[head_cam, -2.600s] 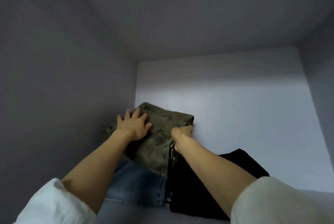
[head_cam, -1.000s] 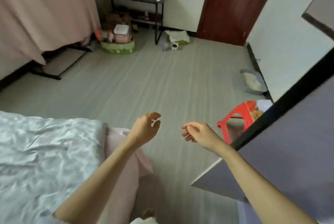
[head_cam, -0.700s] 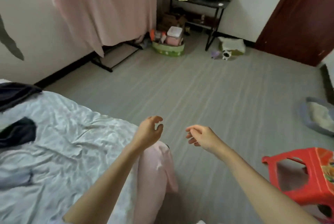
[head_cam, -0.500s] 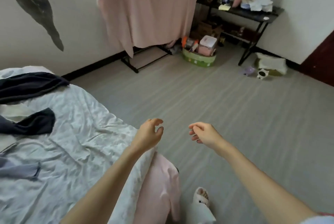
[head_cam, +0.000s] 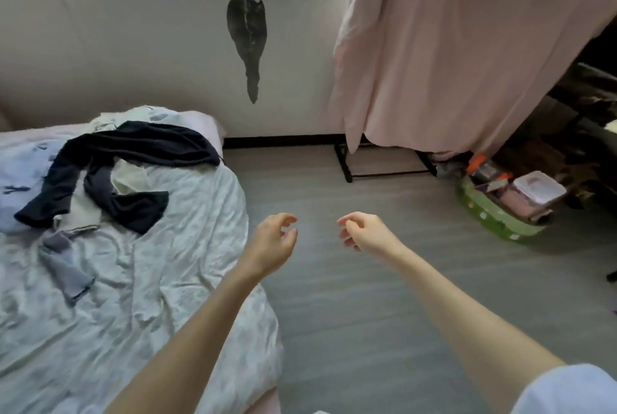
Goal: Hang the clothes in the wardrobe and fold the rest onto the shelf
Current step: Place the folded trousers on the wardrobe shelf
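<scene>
Both hands, left hand (head_cam: 272,243) and right hand (head_cam: 362,233), hung empty with fingers loosely curled, presumably bound for the dark garment (head_cam: 133,149) at ten o'clock on the bed (head_cam: 133,313).

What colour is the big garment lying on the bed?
Dark navy garment, nearly black, seen from the head camera.

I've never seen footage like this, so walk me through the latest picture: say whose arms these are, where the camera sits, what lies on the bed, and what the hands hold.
There is no machine here: a person wears one wide-angle camera on the head, looking forward and down. The arms are theirs. The left hand and right hand hang loosely curled over the floor, holding nothing. On the bed lie a dark navy garment, white clothes and a small greyish-blue piece. A pink sheet hangs beyond.
</scene>
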